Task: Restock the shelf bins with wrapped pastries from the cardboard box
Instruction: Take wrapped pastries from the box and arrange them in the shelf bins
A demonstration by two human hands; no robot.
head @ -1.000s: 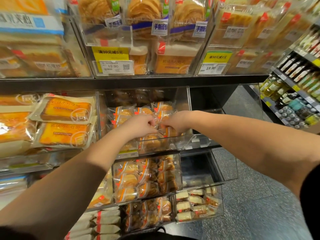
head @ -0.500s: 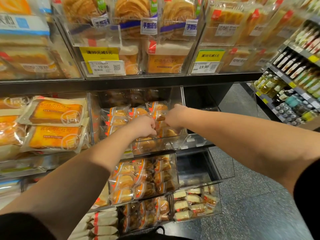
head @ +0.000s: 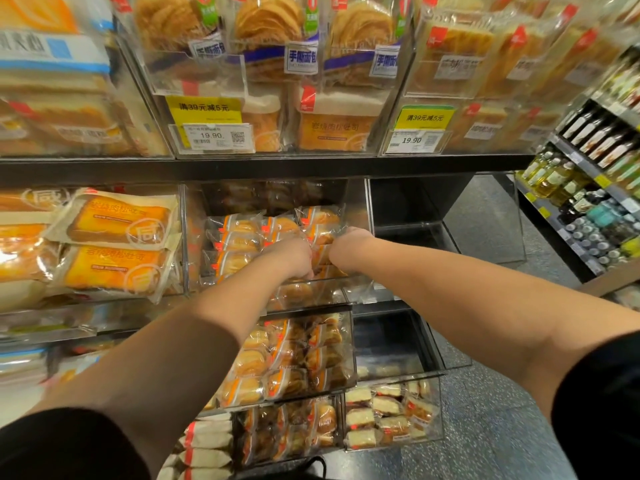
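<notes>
We have both hands reaching into the clear plastic shelf bin (head: 356, 216) at twelve o'clock: left hand (head: 289, 256) and right hand (head: 348, 249) just beside each other among the orange-striped wrapped pastries (head: 239, 240). Fingers are hidden, so we cannot tell whether they grip anything. The cardboard box is not in view. We judge crowded packets could slide over the bin's low front lip if shoved carelessly.

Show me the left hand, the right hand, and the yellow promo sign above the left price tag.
left hand (head: 289, 258), head view, back of the hand
right hand (head: 348, 249), head view, back of the hand
yellow promo sign (head: 203, 109), head view, its middle
</notes>
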